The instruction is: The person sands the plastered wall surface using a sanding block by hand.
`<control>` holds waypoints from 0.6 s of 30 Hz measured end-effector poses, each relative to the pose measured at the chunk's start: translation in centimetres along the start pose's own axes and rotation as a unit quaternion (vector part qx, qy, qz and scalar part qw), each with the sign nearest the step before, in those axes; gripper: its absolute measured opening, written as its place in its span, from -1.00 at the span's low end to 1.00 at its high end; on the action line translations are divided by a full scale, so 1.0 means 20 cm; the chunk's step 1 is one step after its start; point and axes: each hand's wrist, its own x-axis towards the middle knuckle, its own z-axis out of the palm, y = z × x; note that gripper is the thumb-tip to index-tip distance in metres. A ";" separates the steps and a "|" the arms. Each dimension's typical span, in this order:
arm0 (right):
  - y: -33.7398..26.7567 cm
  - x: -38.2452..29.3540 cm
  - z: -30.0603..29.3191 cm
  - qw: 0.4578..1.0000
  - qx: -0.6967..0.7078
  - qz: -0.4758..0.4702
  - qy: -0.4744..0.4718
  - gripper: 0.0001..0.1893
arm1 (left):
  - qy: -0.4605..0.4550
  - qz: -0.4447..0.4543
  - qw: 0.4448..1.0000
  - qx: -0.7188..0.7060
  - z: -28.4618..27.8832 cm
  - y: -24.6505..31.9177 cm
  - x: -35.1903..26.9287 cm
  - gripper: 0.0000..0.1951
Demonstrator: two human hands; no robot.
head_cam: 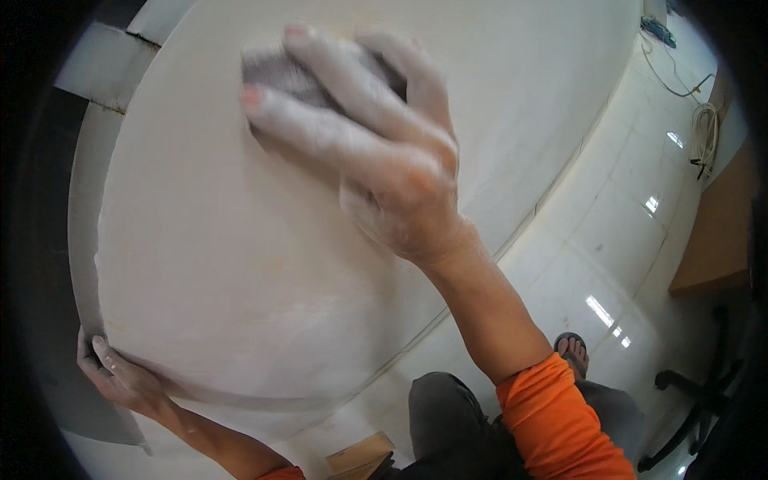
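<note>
My right hand (pixel 396 162), coated in white dust and blurred, grips a dark grey sanding block (pixel 270 72). The block lies flat against a smooth off-white plastered wall (pixel 210 228), fingers spread over its back. Lower left, my left hand (pixel 123 375) is hooked around the wall's side edge (pixel 90 240), thumb on the near side; its other fingers are partly hidden. White dust covers that hand too.
Glossy pale floor tiles (pixel 600 252) meet the wall's foot at right. A corded power tool (pixel 658 31), a coiled cable (pixel 705 135), a brown wooden panel (pixel 720 234) and a black chair base (pixel 702 390) are off to the right. Near my knees is a cardboard box (pixel 360 453).
</note>
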 end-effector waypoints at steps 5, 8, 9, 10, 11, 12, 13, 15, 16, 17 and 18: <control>-0.01 -0.75 -0.18 0.992 -0.017 0.124 -0.017 -0.76 | -0.009 -0.008 0.999 -0.031 0.01 -0.01 0.02 -0.63; -0.06 -0.94 -0.30 0.978 -0.073 0.193 -0.038 -0.75 | 0.000 0.026 1.000 -0.003 0.04 0.01 0.02 -0.65; -0.14 -0.82 -0.25 0.982 -0.026 0.175 -0.071 -0.71 | 0.001 0.022 1.000 -0.002 0.03 0.00 0.02 -0.65; -0.18 -0.71 -0.22 0.982 0.005 0.150 -0.115 -0.67 | -0.007 0.005 1.000 -0.017 0.08 -0.01 -0.02 -0.65; -0.26 -0.57 -0.13 0.985 0.036 0.123 -0.114 -0.63 | -0.005 0.012 1.000 -0.008 0.04 0.01 0.00 -0.65; -0.31 -0.43 -0.04 0.987 0.059 0.093 -0.115 -0.60 | -0.008 0.012 1.000 0.005 0.02 0.01 0.01 -0.66; -0.32 -0.31 -0.01 0.988 0.062 0.076 -0.120 -0.58 | -0.017 0.005 1.000 0.006 0.06 0.00 -0.01 -0.67; -0.27 -0.25 0.00 0.989 0.077 0.064 -0.112 -0.55 | -0.023 0.009 1.000 -0.013 0.02 -0.03 0.01 -0.67; -0.18 -0.32 -0.04 0.990 0.017 0.064 -0.122 -0.55 | -0.033 0.006 0.999 -0.035 0.03 -0.04 0.02 -0.68; -0.09 -0.39 -0.06 0.989 -0.036 0.068 -0.128 -0.55 | -0.031 0.014 0.999 -0.031 0.03 -0.05 0.03 -0.68; 0.05 -0.42 -0.09 0.992 -0.063 0.106 -0.030 -0.54 | -0.030 0.024 0.999 -0.024 0.02 -0.05 0.04 -0.68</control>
